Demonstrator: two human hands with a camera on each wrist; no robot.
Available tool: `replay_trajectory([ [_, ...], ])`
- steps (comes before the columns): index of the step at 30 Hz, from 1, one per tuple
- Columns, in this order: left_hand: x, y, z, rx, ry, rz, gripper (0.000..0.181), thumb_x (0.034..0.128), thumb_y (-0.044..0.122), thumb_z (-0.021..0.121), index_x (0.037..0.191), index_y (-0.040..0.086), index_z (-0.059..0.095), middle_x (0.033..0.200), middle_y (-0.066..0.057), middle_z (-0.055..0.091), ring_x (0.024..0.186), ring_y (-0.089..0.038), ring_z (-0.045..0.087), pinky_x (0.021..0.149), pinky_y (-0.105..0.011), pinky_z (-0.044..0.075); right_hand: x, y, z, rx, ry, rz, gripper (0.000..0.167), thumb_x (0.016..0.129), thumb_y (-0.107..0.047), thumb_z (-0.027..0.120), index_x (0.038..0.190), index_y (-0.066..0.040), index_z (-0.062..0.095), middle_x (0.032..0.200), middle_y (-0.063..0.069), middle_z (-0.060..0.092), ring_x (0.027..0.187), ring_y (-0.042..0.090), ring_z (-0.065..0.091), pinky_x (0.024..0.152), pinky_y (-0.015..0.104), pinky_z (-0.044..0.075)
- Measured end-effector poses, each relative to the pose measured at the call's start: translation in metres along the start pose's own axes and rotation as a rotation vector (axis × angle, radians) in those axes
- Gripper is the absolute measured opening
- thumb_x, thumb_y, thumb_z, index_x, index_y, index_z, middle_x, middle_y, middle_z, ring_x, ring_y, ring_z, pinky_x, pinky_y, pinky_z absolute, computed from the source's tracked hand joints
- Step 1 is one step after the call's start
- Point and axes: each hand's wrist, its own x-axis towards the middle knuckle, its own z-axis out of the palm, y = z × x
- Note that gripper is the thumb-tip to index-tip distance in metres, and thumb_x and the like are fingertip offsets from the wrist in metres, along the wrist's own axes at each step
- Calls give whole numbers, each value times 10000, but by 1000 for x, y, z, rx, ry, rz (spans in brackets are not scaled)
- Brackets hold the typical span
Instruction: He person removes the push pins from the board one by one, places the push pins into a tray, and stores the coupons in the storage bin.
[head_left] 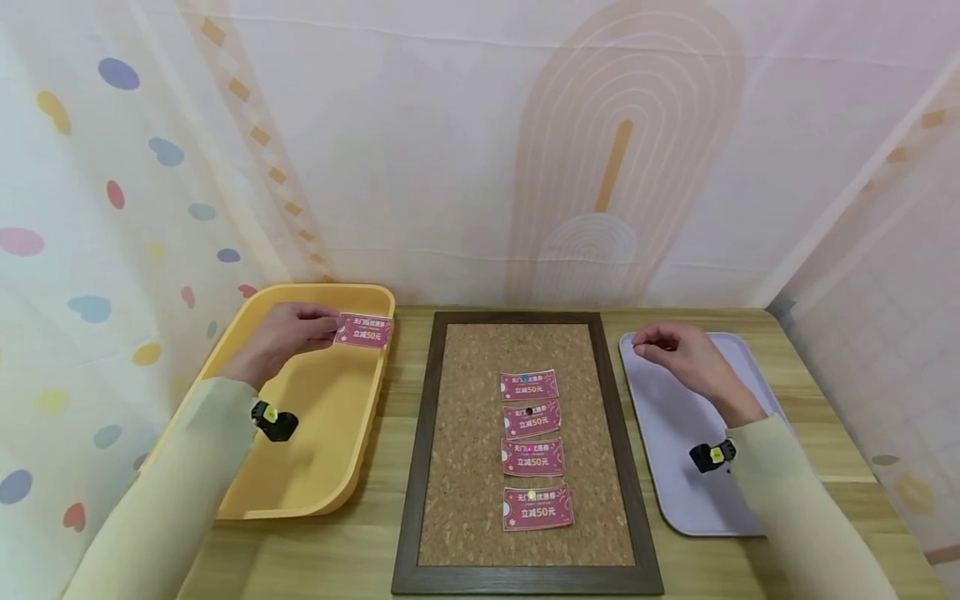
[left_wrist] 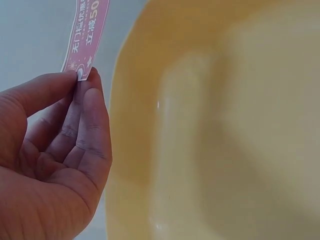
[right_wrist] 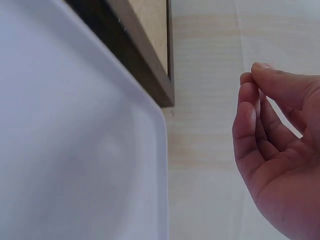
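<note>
Between thumb and fingertips my left hand point(head_left: 296, 337) pinches one end of a pink paper coupon point(head_left: 364, 331), over the right rim of the yellow tray point(head_left: 375, 392). The left wrist view shows the coupon point(left_wrist: 86, 37) slightly bent, standing out from the fingertips. Above the back left part of the lilac tray point(head_left: 660, 467) is my right hand point(head_left: 686, 358), its thumb and index fingertips together. Whether something tiny lies between those tips I cannot tell. A cork board point(head_left: 465, 467) lies between the trays, bearing several like coupons point(head_left: 536, 510) in a column, each with a coloured pin.
The cork board has a raised dark wooden frame point(head_left: 525, 579). All stand on a wood-grain table point(head_left: 408, 358). Behind is a patterned cloth backdrop point(head_left: 420, 150), and a spotted curtain point(head_left: 82, 250) hangs at the left.
</note>
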Motion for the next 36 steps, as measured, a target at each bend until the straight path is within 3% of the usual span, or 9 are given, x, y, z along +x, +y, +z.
replay_trajectory([
  [4,0,-7,-11,-51,4,-13,307,1030,126,649,1245,-93,637,896,84,717,809,-43,694,804,-246,590,-1,8,-5,-22,-3,3,142,991,-37,685,1092,60,708,1051,168,718,870,74,607,745,195,501],
  [8,-1,-13,-19,-109,9,-21,111,1019,93,658,1080,41,736,885,85,724,800,-43,696,789,-236,589,-3,14,-9,-58,-1,35,134,991,-51,689,1083,42,716,1051,157,715,864,81,596,735,196,493],
  [14,0,-23,-28,-138,38,-30,162,1023,79,644,950,160,764,869,94,723,788,-33,697,781,-228,588,-5,24,-12,-77,-33,102,117,995,-23,669,1078,46,714,1059,158,705,879,129,590,737,215,499],
  [17,-1,-28,-32,-126,46,-39,169,1034,76,623,978,143,767,869,99,722,796,-32,701,791,-230,586,-5,28,-12,-83,-48,129,121,995,-28,669,1080,44,716,1067,160,704,885,157,589,739,231,498],
  [20,-2,-31,-34,-87,55,-57,153,1040,95,620,1108,45,747,874,107,718,810,-28,702,811,-238,584,-4,32,-10,-96,-59,147,125,998,-39,670,1084,37,717,1068,156,703,882,179,582,737,250,490],
  [26,0,-39,-36,24,72,-90,449,1049,133,614,1359,-183,536,867,120,696,805,-28,686,814,-247,587,-1,41,-9,-91,-81,171,122,1006,-34,650,1086,36,711,1033,140,696,854,177,561,725,267,474],
  [36,7,-48,-35,130,70,-158,500,1048,163,619,1395,-179,505,855,85,692,769,-60,670,772,-259,597,2,58,-8,-88,-88,184,110,989,13,642,1060,63,709,1011,157,690,872,188,566,728,236,476],
])
